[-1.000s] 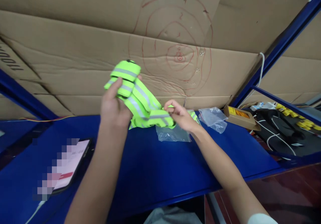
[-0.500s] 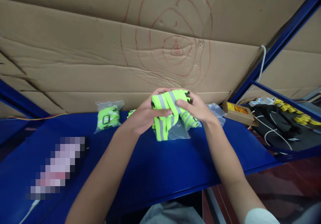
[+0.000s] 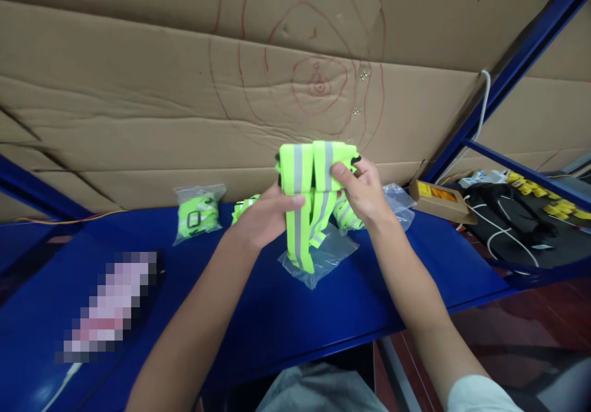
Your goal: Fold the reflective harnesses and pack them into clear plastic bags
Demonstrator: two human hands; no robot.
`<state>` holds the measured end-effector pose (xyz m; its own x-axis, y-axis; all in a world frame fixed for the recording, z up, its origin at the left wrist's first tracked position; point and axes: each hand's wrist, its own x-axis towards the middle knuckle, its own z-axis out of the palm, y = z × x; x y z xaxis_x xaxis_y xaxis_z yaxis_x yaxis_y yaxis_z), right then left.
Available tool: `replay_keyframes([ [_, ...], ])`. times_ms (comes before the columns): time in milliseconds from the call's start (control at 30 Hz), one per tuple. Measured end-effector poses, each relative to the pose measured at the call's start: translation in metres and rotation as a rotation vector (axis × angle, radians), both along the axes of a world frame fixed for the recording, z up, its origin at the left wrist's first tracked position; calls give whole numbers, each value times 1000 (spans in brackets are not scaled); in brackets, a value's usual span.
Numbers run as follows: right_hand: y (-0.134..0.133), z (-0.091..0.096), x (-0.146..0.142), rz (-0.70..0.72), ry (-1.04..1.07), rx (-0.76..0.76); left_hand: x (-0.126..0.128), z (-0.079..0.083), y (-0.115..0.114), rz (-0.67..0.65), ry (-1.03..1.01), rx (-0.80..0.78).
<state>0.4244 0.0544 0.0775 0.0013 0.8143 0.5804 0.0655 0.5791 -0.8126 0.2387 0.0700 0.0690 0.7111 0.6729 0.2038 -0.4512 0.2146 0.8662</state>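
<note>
Containers: 1 clear bag point(image 3: 199, 191) stood against the cardboard wall point(image 3: 138, 110), left of the hands, with a folded yellow-green strap point(image 3: 207, 215) and a black buckle point(image 3: 194, 218) inside. A 2nd clear bag point(image 3: 330, 260) lay flat on the blue table point(image 3: 249, 319), below the hands. A 3rd, crumpled bag point(image 3: 401, 209) lay beyond the right wrist. Next to it, a small cardboard box point(image 3: 455, 214) showed orange and yellow on its upper side; contents could not be told.

Held strap point(image 3: 298, 169): folded yellow-green bundle with grey stripes, raised above the table between both hands. Left hand point(image 3: 265, 218) gripped its left side, thumb across the front; right hand point(image 3: 367, 190) gripped the right end, thumb on the front. Loose lengths hung down in front of the flat bag.

Surroundings: 1 yellow-green bundle point(image 3: 242, 206) sat partly hidden behind the left hand, another point(image 3: 348, 216) partly behind the right. A pixelated flat object point(image 3: 108, 301) lay at left near a white cable point(image 3: 62, 387). A blue frame bar point(image 3: 530, 61) slanted at right.
</note>
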Motion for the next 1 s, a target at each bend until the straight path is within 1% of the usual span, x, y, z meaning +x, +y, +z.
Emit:
replay_keyframes([
  [67, -2, 2, 3, -48, 54, 9, 6, -4, -4, -124, 99, 61],
  [133, -3, 6, 9, -52, 5, 73, 10, -5, -6, -175, 143, 54],
  [233, -6, 13, 18, -15, -180, 181, 10, -1, -6, -143, 105, -21],
  [300, -7, 16, 21, 10, -307, 211, 6, 2, -5, -119, 101, -14],
  [400, -9, 18, 19, 19, -489, 276, -1, 4, -2, -66, 134, -8],
  [467, -11, 19, 15, 20, -588, 321, -5, 6, 0, -4, 142, -52],
  [500, -13, 20, 13, 33, -618, 320, -6, 7, 0, 33, 135, -73],
  [533, -15, 21, 12, 63, -628, 300, -8, 9, 0, 66, 129, -84],
  [600, -20, 24, 15, 185, -583, 233, -11, 13, -1, 111, 145, -78],
  [667, -23, 27, 20, 312, -462, 165, -14, 16, -4, 132, 193, -51],
  [700, -23, 27, 22, 339, -397, 139, -15, 17, -5, 140, 213, -35],
  [767, -21, 26, 25, 309, -346, 82, -16, 16, -6, 150, 231, 6],
  [867, -16, 20, 19, 182, -408, -16, -11, 10, -5, 151, 229, 58],
  [933, -13, 14, 12, 104, -395, -35, -4, 5, -5, 193, 199, 54],
  [1000, -11, 9, 6, 38, -321, -24, 3, 1, -5, 255, 138, 22],
])
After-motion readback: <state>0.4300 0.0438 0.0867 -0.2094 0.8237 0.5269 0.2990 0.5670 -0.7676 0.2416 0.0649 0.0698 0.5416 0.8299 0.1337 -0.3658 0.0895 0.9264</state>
